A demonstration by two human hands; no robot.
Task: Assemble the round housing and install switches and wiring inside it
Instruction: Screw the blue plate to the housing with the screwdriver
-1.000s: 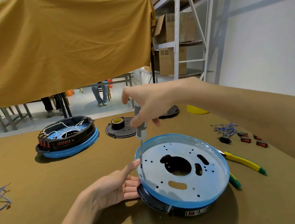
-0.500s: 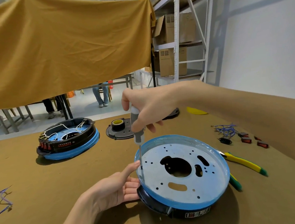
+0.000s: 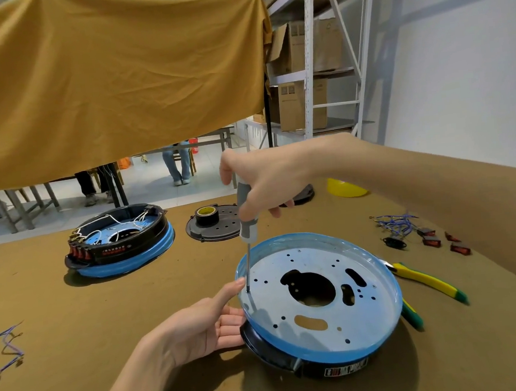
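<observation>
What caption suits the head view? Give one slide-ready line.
Right hand drives a screwdriver into the blue-rimmed housing plate while the left hand steadies its edge.

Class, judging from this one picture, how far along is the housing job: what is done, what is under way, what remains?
Done: the metal plate sits on the black base.
Under way: the right hand holds a screwdriver with its tip at a hole near the plate's left edge, while the left hand steadies the rim.
Left: red switches and blue wires lie loose on the table.
</observation>
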